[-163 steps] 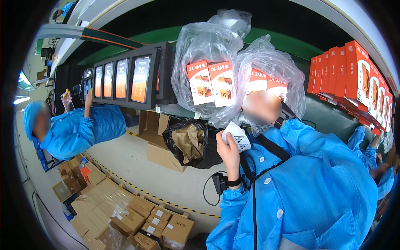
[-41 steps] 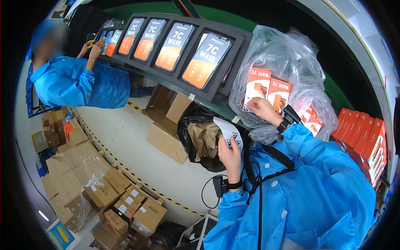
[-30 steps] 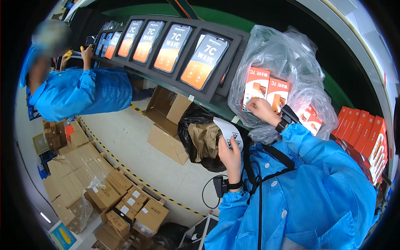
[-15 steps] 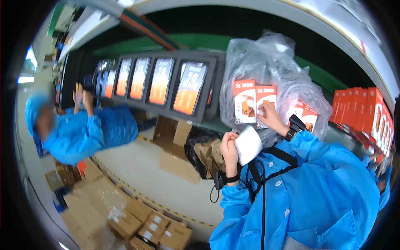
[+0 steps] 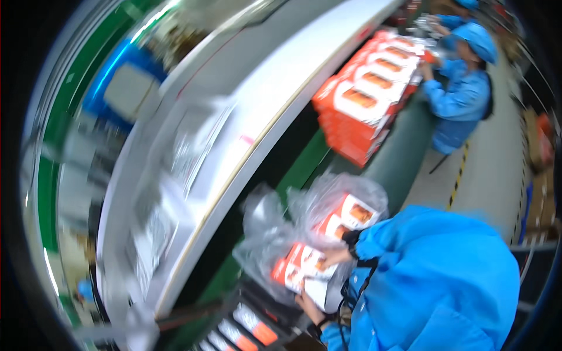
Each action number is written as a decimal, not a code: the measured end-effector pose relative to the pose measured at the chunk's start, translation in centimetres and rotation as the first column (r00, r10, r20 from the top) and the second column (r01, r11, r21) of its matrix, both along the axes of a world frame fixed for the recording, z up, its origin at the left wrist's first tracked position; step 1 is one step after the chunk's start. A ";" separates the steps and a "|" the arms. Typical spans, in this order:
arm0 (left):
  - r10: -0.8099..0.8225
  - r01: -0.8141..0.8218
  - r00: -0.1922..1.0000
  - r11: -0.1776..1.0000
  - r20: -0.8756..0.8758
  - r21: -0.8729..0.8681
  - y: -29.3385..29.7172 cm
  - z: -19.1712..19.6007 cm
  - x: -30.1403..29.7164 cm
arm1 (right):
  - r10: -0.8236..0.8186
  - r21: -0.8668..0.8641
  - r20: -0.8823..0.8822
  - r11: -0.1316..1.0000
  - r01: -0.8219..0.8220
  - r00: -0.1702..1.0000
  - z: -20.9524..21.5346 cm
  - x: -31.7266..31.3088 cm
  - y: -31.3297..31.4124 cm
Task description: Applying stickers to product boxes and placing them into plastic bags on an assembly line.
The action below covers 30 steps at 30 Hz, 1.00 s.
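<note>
My left hand point(image 5: 307, 305) is closed on a white flat piece point(image 5: 316, 291), perhaps folded card, in front of a clear plastic bag point(image 5: 257, 225). In the bag's opening lie orange-and-white boxes point(image 5: 285, 271), side by side. My right hand point(image 5: 336, 257) reaches over the right-hand one, its fingers at the box face. Motion smears these fingers, so whether they grip the box cannot be told. Just beyond the right wrist, a second clear bag point(image 5: 366, 186) holds more orange-and-white boxes point(image 5: 358, 212).
Stacked orange-and-white boxes point(image 5: 351, 111) stand farther along the bench. A white shelf point(image 5: 249, 123) runs above the bench on the left. Near the lower edge is a black tray point(image 5: 266, 301) with orange-and-white screened devices. A co-worker in blue point(image 5: 462, 88) handles things at the far right.
My view has swung to the right along the bench, bringing in the shelf, box stack and another co-worker. The white piece stays in my left hand; my right hand remains at the box.
</note>
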State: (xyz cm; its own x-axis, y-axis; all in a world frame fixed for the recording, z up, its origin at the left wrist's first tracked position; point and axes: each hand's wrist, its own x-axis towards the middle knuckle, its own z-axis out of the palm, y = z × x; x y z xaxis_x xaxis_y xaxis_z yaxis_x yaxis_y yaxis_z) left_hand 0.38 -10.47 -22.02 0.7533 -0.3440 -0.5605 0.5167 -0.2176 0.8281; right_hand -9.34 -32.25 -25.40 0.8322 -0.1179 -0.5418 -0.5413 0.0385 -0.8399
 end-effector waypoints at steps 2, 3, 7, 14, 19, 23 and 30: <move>-0.107 0.090 0.984 0.988 0.143 0.125 -1.2 2.5 -1.0 | -0.221 0.203 0.139 0.960 0.191 0.965 -8.3 1.7 1.6; -0.116 0.090 0.986 0.976 0.120 0.200 -2.5 5.3 -1.8 | -0.400 0.356 0.219 0.882 0.309 0.890 -10.1 2.9 2.3; -0.047 0.044 0.998 0.997 0.038 0.059 -0.5 6.9 -3.3 | -0.276 0.035 0.067 0.961 0.274 0.959 1.8 0.0 0.7; -0.110 0.118 0.992 0.981 0.056 -0.155 -0.3 6.3 -1.8 | -0.388 0.320 0.154 0.890 0.326 0.909 5.8 -2.0 -1.2; -0.284 0.108 0.873 0.906 0.397 0.410 -2.6 1.5 3.5 | -0.452 0.679 0.004 0.656 0.329 0.892 14.9 -8.9 -4.2; -0.488 0.065 0.714 0.760 0.502 0.646 -4.1 1.7 5.2 | -0.519 0.866 0.024 0.437 0.241 0.855 12.6 -15.7 -5.6; -0.206 0.170 0.878 0.978 0.432 0.120 -6.3 11.6 -0.9 | -0.805 0.784 0.026 0.384 0.487 0.592 13.0 -29.0 -6.5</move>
State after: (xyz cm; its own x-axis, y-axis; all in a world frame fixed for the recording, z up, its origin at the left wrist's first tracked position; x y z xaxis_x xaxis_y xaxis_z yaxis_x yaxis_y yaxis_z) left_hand -0.48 -16.82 -10.40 0.8537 -0.4734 -0.2170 0.0465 -0.3458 0.9371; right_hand -38.37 -38.76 -12.43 0.7830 -0.4710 -0.4064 0.2371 0.8299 -0.5049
